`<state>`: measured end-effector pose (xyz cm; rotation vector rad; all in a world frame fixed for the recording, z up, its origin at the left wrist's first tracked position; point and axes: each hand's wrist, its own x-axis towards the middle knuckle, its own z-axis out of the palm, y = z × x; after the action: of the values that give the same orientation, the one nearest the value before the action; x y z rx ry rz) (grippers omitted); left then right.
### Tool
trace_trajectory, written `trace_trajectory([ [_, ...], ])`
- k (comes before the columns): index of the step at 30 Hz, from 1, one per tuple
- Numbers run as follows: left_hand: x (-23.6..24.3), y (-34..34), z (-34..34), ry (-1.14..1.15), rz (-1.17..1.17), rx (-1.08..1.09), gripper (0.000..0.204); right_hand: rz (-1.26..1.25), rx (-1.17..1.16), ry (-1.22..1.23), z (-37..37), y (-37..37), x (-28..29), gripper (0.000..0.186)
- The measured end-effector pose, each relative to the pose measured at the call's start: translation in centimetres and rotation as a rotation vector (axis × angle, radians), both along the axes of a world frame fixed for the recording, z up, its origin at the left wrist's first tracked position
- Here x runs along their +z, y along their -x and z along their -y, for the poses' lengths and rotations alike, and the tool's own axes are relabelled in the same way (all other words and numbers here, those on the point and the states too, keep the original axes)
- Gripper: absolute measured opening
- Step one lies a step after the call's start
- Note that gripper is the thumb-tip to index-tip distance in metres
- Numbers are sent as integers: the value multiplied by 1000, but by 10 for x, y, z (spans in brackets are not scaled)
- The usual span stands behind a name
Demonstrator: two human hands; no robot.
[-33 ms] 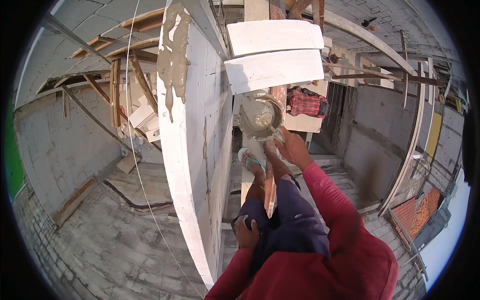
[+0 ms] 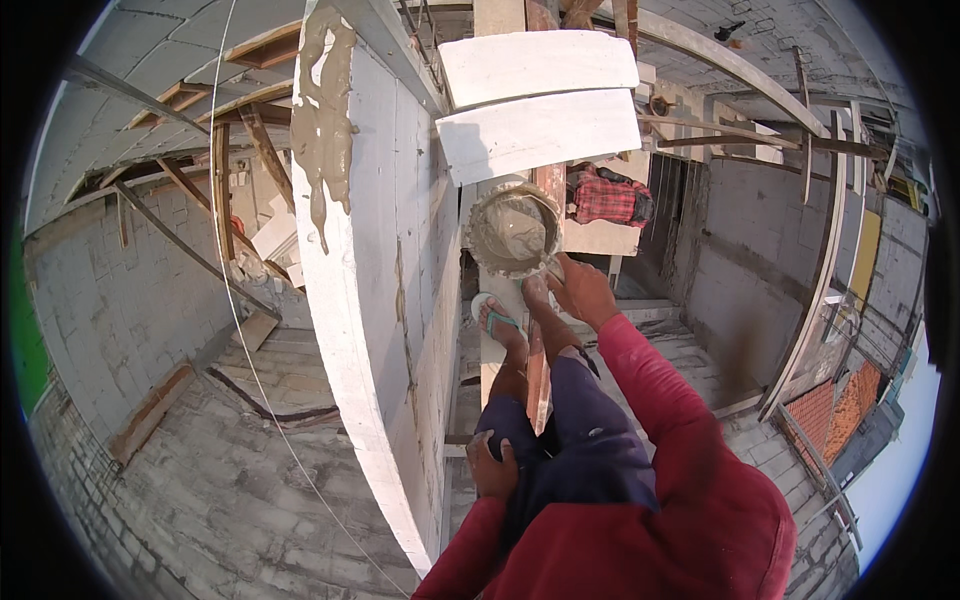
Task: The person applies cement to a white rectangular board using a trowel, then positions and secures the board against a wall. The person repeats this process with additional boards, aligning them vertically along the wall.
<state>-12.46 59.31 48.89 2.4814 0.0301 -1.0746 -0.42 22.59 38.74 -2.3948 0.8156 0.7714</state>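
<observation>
A round, mortar-crusted bucket (image 2: pixel 482 232) with wet grey mortar (image 2: pixel 520 225) inside sits over the plank at top centre. My right hand (image 2: pixel 582 290) is closed on a grey, mortar-smeared handle (image 2: pixel 556 268) at its lower right rim; the tool's shape is unclear. My left hand (image 2: pixel 492 465) rests with bent fingers on my left thigh, low in the head view. Beyond the bucket lie two long white blocks (image 2: pixel 540 135). Beside me on the left rises a white block wall (image 2: pixel 385 280), wet mortar (image 2: pixel 326 110) smeared along its top.
My sandalled left foot (image 2: pixel 500 325) stands on a narrow beam (image 2: pixel 540 380) high above block floors (image 2: pixel 170 510). A person in a red checked shirt (image 2: pixel 608 200) is below, right of the bucket. A thin string (image 2: pixel 255 370) runs down the left. Timber poles (image 2: pixel 730 70) cross both sides.
The view has shifted slightly, so the wall and blocks sit a little further left and up. My right hand and the bucket are slightly left; my left hand stays on my thigh.
</observation>
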Motion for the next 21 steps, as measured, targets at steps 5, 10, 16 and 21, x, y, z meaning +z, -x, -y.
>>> trace_trajectory([
  [5, -8, -9, 3, -60, -2, -16, 44, -118, -44, 82, 2, 26, -183, 36],
  [10, -12, -16, 5, -132, -63, 0, 43, -223, -132, -70, -11, 15, -281, 41],
  [16, 1, -20, 4, -96, -27, -80, 41, -162, -255, -239, 23, 69, -234, 62],
  [21, 11, -20, -8, -15, 49, -131, 40, 12, -209, -287, 36, 78, -148, 61],
])
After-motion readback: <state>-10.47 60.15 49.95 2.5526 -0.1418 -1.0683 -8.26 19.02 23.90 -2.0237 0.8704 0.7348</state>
